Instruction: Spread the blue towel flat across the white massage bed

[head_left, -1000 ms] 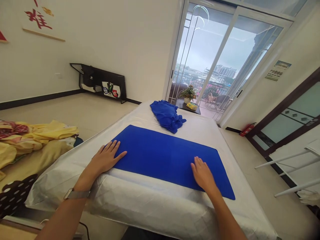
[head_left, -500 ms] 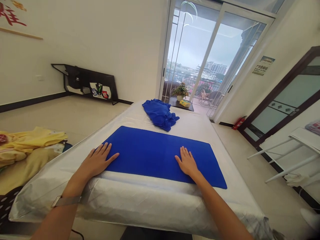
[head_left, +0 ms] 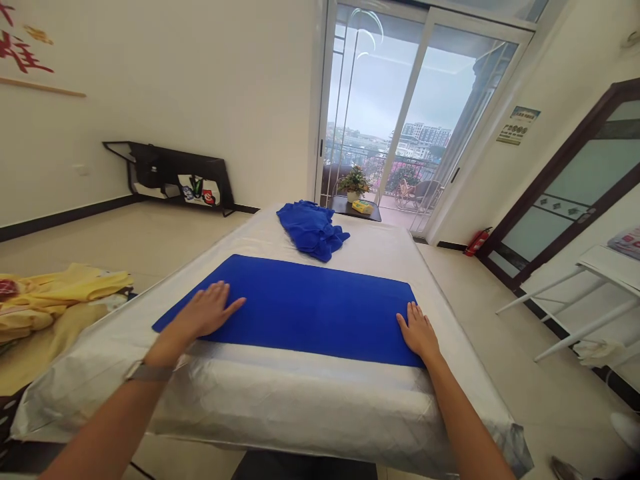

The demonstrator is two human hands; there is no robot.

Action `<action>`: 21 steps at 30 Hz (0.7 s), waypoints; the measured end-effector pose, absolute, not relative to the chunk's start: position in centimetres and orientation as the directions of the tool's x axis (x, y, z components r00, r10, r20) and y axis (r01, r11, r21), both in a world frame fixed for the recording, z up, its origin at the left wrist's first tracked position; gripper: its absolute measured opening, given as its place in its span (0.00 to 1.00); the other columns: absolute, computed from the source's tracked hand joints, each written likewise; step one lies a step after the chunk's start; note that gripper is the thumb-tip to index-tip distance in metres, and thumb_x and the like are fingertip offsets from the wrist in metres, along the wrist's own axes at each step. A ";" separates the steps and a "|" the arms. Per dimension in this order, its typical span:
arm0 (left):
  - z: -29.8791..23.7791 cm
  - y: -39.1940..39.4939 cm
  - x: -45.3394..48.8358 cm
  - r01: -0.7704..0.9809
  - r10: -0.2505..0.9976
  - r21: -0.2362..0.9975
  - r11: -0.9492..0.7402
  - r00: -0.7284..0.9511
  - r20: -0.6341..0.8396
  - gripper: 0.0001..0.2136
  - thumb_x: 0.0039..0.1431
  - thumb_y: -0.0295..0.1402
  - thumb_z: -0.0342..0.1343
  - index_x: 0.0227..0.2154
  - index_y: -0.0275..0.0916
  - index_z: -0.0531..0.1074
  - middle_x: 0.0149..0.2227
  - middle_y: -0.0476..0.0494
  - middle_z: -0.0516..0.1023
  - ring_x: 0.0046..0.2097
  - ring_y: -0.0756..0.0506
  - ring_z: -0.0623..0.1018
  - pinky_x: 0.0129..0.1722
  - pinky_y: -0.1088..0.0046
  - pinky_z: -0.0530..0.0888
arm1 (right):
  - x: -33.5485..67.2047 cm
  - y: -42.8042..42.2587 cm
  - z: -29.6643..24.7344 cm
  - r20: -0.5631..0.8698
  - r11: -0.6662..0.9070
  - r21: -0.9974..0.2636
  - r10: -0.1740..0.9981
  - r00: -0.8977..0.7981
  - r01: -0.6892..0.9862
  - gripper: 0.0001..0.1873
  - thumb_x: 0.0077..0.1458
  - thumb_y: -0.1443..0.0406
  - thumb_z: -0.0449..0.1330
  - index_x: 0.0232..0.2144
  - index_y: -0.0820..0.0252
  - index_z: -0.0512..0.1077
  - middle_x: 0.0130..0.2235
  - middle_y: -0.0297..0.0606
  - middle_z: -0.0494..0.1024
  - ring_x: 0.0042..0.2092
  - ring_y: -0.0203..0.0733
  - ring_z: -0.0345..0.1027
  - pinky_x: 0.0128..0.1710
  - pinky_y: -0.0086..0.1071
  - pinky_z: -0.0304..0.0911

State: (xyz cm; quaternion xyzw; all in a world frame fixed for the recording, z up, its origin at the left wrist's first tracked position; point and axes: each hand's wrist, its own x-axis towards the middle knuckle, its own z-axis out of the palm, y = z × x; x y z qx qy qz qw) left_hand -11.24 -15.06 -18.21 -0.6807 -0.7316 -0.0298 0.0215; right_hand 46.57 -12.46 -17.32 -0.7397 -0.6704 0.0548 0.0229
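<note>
A flat blue cloth point(head_left: 310, 307) is spread smooth across the near part of a table with a silvery-white cover point(head_left: 300, 393). On the cloth's left part rests my left hand point(head_left: 207, 310), palm down, fingers stretched out and thumb apart. My right hand point(head_left: 420, 333) lies flat near the cloth's right end, its fingers extended and the thumb spread. Neither hand holds anything. Beyond the flat cloth sits a crumpled heap of blue cloth point(head_left: 313, 228), apart from both hands.
Yellow clothes point(head_left: 65, 293) are piled left of the table. A small dark stand with a potted plant point(head_left: 354, 181) and a yellow packet point(head_left: 363, 207) is at the far end. A white-legged table point(head_left: 590, 287) stands at right, and a fire extinguisher point(head_left: 479, 241) by the door.
My right hand has slid to the right toward the cloth's right end. My left hand has shifted slightly inward on the cloth. The camera view has turned a little.
</note>
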 end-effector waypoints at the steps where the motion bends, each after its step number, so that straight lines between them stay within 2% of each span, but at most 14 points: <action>1: -17.3 -14.5 -8.6 0.998 1.000 0.059 0.023 -0.024 0.013 0.43 0.67 0.60 0.33 0.70 0.27 0.55 0.72 0.27 0.56 0.72 0.32 0.57 0.68 0.52 0.56 | 46.5 -12.5 -17.3 -0.051 -0.099 -0.111 0.994 0.094 0.989 0.42 0.70 0.48 0.35 0.74 0.73 0.43 0.75 0.45 0.42 0.75 0.46 0.33 0.73 0.42 0.32; 3: -15.8 -13.4 -2.6 0.975 0.984 0.152 -0.162 0.171 -0.044 0.43 0.67 0.61 0.31 0.72 0.28 0.51 0.73 0.31 0.51 0.74 0.36 0.53 0.70 0.56 0.52 | 46.5 -12.5 -17.3 -0.050 -0.099 -0.111 0.994 0.094 0.989 0.42 0.70 0.48 0.35 0.74 0.73 0.43 0.75 0.45 0.42 0.75 0.46 0.34 0.73 0.42 0.32; 6: -15.2 -12.2 5.3 0.873 0.896 0.228 -0.430 0.444 -0.009 0.41 0.69 0.61 0.30 0.72 0.33 0.51 0.74 0.35 0.49 0.74 0.39 0.51 0.71 0.60 0.47 | 46.7 -12.6 -17.3 -0.042 -0.098 -0.116 0.995 0.094 0.988 0.42 0.70 0.48 0.34 0.74 0.72 0.43 0.75 0.43 0.43 0.75 0.45 0.34 0.73 0.42 0.33; 8: -15.8 -11.7 8.5 0.798 0.824 0.237 -0.555 0.566 0.023 0.40 0.70 0.60 0.30 0.73 0.35 0.50 0.74 0.37 0.48 0.75 0.42 0.49 0.72 0.62 0.43 | 46.8 -12.6 -17.4 -0.034 -0.098 -0.124 0.995 0.094 0.987 0.43 0.69 0.47 0.34 0.74 0.72 0.43 0.75 0.43 0.43 0.75 0.45 0.34 0.73 0.41 0.33; 10: -16.6 -11.4 9.6 0.755 0.784 0.240 -0.610 0.619 0.046 0.38 0.71 0.59 0.29 0.73 0.37 0.48 0.74 0.39 0.47 0.75 0.43 0.46 0.72 0.64 0.41 | 46.9 -12.5 -17.6 -0.026 -0.098 -0.128 0.995 0.096 0.987 0.43 0.69 0.47 0.34 0.74 0.72 0.43 0.75 0.43 0.43 0.75 0.45 0.34 0.73 0.42 0.33; 14: -18.0 -11.0 5.6 0.825 0.856 0.245 -0.509 0.515 0.043 0.38 0.71 0.58 0.29 0.73 0.37 0.46 0.75 0.39 0.46 0.75 0.43 0.46 0.72 0.61 0.42 | 47.1 -12.4 -17.8 -0.022 -0.094 -0.103 0.996 0.092 0.990 0.43 0.69 0.47 0.34 0.74 0.72 0.44 0.75 0.44 0.44 0.75 0.46 0.35 0.73 0.43 0.34; 21: -18.6 -10.2 -11.4 0.986 0.997 0.156 -0.064 0.069 -0.021 0.41 0.69 0.56 0.30 0.73 0.27 0.46 0.74 0.33 0.46 0.75 0.36 0.46 0.72 0.52 0.47 | 47.2 -12.2 -18.3 -0.014 -0.102 -0.057 0.995 0.101 0.993 0.44 0.68 0.48 0.34 0.74 0.73 0.44 0.75 0.45 0.45 0.75 0.46 0.36 0.73 0.43 0.35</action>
